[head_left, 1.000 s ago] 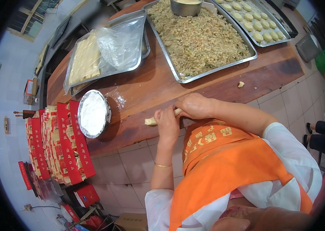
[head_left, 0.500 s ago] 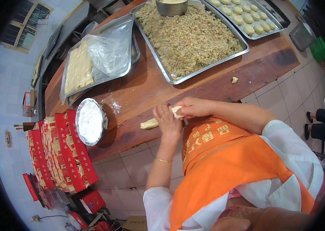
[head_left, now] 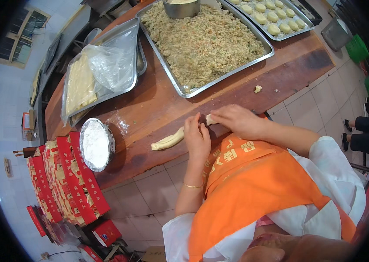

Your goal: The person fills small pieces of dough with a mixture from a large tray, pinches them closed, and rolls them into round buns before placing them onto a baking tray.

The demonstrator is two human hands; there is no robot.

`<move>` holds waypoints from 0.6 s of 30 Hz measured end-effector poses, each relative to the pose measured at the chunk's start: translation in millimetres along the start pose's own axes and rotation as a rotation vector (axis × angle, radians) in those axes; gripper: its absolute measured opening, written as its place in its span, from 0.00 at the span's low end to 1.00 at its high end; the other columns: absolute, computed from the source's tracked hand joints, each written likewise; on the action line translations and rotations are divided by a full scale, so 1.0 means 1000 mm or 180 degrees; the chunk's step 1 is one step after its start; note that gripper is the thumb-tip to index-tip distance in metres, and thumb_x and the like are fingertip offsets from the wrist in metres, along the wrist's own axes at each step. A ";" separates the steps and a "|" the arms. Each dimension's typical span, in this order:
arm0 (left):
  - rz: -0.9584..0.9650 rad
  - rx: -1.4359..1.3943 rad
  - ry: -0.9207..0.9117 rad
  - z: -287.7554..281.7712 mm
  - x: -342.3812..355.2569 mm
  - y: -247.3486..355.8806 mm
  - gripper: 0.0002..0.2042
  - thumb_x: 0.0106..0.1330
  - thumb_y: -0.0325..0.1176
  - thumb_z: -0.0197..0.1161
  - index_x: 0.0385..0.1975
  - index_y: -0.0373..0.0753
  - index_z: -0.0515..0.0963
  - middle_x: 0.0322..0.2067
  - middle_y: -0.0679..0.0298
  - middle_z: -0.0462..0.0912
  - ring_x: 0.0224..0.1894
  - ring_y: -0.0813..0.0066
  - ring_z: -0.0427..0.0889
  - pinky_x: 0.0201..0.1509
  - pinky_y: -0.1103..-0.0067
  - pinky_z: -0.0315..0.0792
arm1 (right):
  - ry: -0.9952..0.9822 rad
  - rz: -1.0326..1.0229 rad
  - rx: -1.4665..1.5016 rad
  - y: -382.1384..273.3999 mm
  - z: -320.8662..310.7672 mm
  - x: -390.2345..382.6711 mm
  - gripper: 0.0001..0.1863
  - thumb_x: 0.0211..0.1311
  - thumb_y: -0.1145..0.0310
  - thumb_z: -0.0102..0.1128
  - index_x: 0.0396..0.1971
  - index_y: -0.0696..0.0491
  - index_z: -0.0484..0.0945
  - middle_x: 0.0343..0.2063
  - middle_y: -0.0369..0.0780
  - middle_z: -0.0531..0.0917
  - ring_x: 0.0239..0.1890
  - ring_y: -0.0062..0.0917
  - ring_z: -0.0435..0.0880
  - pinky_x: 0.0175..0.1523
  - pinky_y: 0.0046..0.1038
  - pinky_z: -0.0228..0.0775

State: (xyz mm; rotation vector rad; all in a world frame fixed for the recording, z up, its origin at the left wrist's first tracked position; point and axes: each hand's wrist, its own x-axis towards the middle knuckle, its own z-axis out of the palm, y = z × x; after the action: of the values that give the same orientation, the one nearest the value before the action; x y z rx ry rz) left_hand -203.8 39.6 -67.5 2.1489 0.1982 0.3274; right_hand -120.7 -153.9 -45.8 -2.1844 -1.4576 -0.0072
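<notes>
A pale dough rope (head_left: 168, 141) lies along the near edge of the wooden table, its right end running behind my left hand (head_left: 196, 136). That hand's fingers are stretched out against the dough, not wrapped round it. Just to the right, my right hand (head_left: 239, 121) lies palm down with fingers extended, touching a whitish piece of dough (head_left: 211, 119). Whether this piece joins the rope is hidden by my fingers. A small dough scrap (head_left: 258, 89) sits on the table farther right.
A metal bowl of white flour (head_left: 96, 145) stands at the left. Beyond are a tray of dough sheets under plastic (head_left: 79, 85), a large tray of crumbly filling (head_left: 206, 46) with a round metal pot (head_left: 182, 8), and a tray of round dough pieces (head_left: 273, 16). Stacked red packets (head_left: 64, 177) are at left.
My right hand has gone from pinching a dough piece to lying flat over it. My left hand has shifted slightly right and down, and more of the dough rope shows.
</notes>
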 end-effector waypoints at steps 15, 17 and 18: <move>-0.0853 -0.1133 -0.0824 0.012 0.014 0.019 0.07 0.62 0.23 0.64 0.38 0.33 0.74 0.29 0.56 0.77 0.29 0.58 0.76 0.36 0.70 0.72 | 0.1143 0.1292 0.0843 0.032 -0.038 -0.025 0.12 0.56 0.76 0.66 0.41 0.55 0.79 0.38 0.43 0.80 0.44 0.39 0.80 0.48 0.35 0.75; -0.0402 -0.0318 -0.0812 0.007 0.016 0.019 0.07 0.62 0.22 0.62 0.38 0.33 0.75 0.31 0.55 0.77 0.31 0.59 0.77 0.36 0.70 0.72 | 0.1035 0.0636 0.1290 0.013 -0.028 -0.004 0.11 0.56 0.74 0.67 0.39 0.55 0.78 0.37 0.42 0.79 0.42 0.40 0.80 0.47 0.35 0.75; -0.0171 0.0087 -0.0798 0.006 0.017 0.019 0.07 0.62 0.21 0.62 0.38 0.32 0.75 0.32 0.54 0.78 0.32 0.59 0.77 0.37 0.70 0.72 | 0.0892 0.0290 0.1459 0.007 -0.023 0.003 0.10 0.57 0.73 0.67 0.39 0.54 0.78 0.36 0.42 0.79 0.42 0.40 0.80 0.47 0.35 0.74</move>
State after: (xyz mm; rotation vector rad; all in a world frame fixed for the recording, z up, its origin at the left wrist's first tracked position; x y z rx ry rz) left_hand -185.0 28.5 -52.2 2.1841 0.1169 0.0230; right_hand -107.6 -162.8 -27.5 -1.7901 -1.0776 0.0461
